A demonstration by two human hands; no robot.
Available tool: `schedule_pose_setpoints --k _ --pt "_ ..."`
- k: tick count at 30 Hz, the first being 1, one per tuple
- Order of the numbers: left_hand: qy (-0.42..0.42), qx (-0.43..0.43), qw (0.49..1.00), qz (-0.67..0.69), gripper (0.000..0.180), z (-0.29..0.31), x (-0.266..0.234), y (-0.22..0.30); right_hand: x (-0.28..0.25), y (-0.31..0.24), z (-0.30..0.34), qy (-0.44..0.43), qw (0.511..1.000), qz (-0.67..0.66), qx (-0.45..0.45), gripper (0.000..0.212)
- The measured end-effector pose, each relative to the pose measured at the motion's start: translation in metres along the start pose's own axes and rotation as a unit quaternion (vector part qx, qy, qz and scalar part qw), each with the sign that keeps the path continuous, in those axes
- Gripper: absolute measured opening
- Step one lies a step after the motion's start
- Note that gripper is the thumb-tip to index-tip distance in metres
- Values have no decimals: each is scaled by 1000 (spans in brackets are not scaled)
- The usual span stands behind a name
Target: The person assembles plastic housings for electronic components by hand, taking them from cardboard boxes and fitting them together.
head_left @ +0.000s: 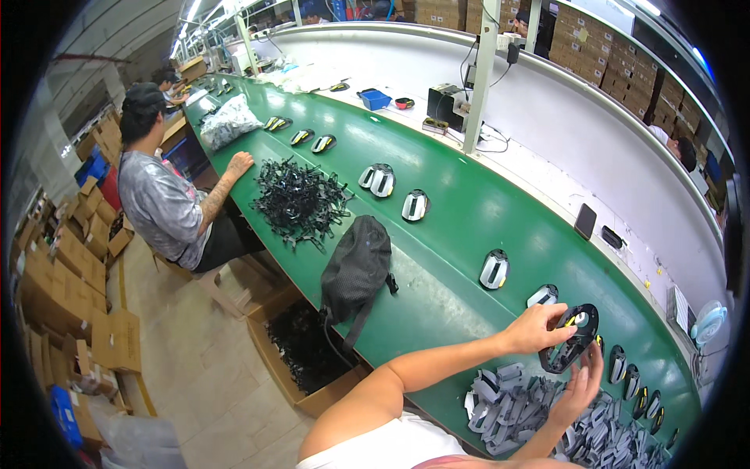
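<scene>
My left hand (533, 328) grips the upper left edge of a black plastic shell part (573, 341) with a small yellow piece in it. It is held just above the green conveyor belt (437, 234). My right hand (580, 385) is under its lower right edge, fingers spread against it. Below my hands lies a heap of grey plastic parts (519, 399). Assembled black and white shells (494, 269) lie spaced along the belt, some close to my hands (542, 296).
A black bag (355, 270) rests on the belt's near edge beside a pile of black parts (297, 199). A seated person (168, 199) works further along. Cardboard boxes (66, 273) stand on the floor at left. A phone (584, 221) lies on the white shelf.
</scene>
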State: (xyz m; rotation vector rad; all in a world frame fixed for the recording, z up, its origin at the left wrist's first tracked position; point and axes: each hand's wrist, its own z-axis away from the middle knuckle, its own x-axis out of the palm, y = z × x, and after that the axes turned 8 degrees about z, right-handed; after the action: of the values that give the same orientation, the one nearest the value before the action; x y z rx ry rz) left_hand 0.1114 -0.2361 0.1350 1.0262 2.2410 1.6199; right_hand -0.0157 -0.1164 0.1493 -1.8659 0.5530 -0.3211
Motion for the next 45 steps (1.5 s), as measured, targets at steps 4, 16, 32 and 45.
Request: schedule_pose_setpoints --k 4,16,32,45 --pt "-15 5 998 69 24 3 8 -6 2 43 15 -3 979 -133 152 41" --pt "8 29 998 -51 32 4 7 -8 8 39 6 22 989 -90 113 47" --pt "-50 10 970 236 25 20 16 -1 27 32 10 0 989 -148 1 66" --pt "45 115 991 -55 38 5 20 0 10 47 -9 25 993 -85 82 40"
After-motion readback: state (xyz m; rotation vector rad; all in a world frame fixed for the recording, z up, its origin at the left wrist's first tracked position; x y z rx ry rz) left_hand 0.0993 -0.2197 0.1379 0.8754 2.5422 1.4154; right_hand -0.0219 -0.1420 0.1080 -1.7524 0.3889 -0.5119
